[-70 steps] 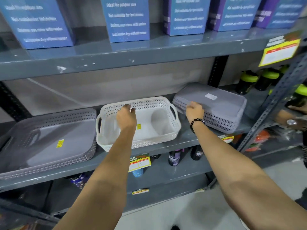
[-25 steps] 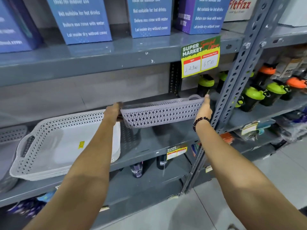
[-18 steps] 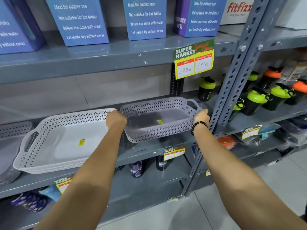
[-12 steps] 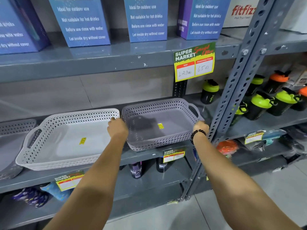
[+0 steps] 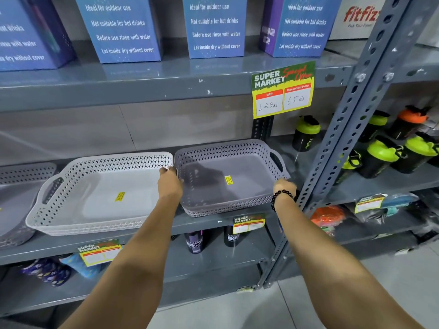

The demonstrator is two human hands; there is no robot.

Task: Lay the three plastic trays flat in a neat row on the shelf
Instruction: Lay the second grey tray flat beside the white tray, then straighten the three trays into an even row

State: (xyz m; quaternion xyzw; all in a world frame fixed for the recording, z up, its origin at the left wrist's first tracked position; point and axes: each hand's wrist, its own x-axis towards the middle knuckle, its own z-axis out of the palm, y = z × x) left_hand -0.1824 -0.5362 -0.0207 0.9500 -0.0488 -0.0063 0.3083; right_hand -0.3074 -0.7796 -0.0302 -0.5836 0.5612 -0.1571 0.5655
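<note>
Shelf: three perforated trays are being carried in a row on the grey metal board.
White tray: it is lying flat in the middle, just beside the grey one.
Far-left tray: it is being cut off by the frame edge.
Grey lattice tray: it is being set flat at the right end; likely light, stiff, slightly slippery plastic, best taken by the end rims or handle cut-outs.
Left hand: it is being closed on the tray's left rim.
Right hand: it is being pressed at the right front corner; finger closure cannot be told.
</note>
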